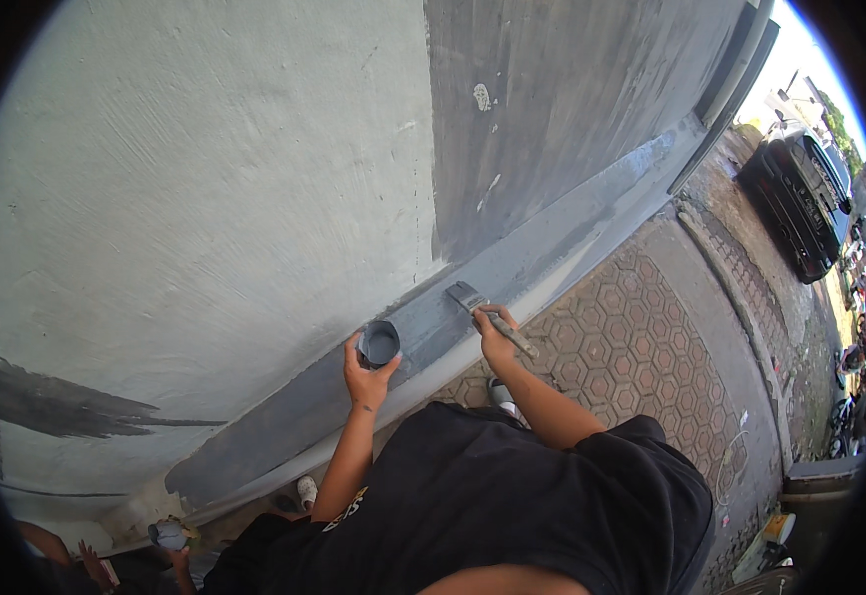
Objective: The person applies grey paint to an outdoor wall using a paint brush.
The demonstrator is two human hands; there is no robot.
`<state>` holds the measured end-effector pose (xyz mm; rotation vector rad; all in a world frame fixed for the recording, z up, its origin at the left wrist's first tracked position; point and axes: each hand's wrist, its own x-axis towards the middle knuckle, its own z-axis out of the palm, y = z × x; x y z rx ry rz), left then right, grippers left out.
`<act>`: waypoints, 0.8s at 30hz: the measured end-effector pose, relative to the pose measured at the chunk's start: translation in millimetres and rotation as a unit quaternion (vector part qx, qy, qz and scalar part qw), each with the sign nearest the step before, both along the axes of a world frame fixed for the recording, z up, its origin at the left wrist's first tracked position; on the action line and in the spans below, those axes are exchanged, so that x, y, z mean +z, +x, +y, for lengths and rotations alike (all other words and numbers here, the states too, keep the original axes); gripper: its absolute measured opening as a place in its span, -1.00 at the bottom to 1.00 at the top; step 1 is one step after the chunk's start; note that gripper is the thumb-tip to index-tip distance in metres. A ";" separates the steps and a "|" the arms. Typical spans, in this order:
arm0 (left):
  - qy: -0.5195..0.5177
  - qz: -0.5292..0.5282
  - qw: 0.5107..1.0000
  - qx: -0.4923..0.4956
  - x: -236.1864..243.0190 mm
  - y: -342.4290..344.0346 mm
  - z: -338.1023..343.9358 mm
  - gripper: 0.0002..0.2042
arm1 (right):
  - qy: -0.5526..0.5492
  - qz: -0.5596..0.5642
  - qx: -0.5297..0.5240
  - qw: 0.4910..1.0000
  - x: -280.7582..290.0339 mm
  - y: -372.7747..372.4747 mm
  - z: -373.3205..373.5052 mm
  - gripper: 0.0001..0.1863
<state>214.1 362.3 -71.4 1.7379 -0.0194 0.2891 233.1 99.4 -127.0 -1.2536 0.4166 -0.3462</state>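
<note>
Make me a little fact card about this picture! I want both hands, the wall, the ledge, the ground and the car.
Left hand: holds a round, open container, grey inside
Right hand: grips a wide paintbrush
Wall: pale, with dark grey areas
Ledge: mostly grey
Ground: hexagon-patterned paving
Car: dark, far right

Open grey cup [378, 329] near grey-smeared paintbrush [468, 296]

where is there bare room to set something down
Widest free patch: the paving between the right hand and the concrete strip. Narrower: the ledge between the cup and brush, though its surface may be wet. Crowded: lower left, where another person's hand holds a grey container near the ledge's end.
</note>
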 end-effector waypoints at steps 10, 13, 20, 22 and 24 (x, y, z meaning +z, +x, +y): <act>0.020 0.011 1.000 -0.005 4.1 -8.5 2.9 -0.23 | 0.107 -0.106 -0.040 0.988 116.9 45.1 17.2 -0.88; -0.043 0.032 0.999 -0.006 2.6 -8.1 5.8 -0.23 | 0.090 -0.155 -0.054 0.982 125.1 31.1 6.9 -0.86; -0.011 -0.021 1.000 0.004 -11.6 -4.4 5.0 -0.23 | 0.036 -0.034 -0.026 0.998 8.9 14.7 9.6 -0.87; 0.022 -0.004 1.000 -0.003 -7.6 -5.8 1.7 -0.23 | -0.003 0.002 -0.020 1.000 -5.3 9.4 12.1 -0.88; 0.008 0.015 1.000 -0.013 -3.5 -5.8 1.3 -0.22 | -0.014 -0.009 -0.031 0.999 -11.8 21.2 14.4 -0.89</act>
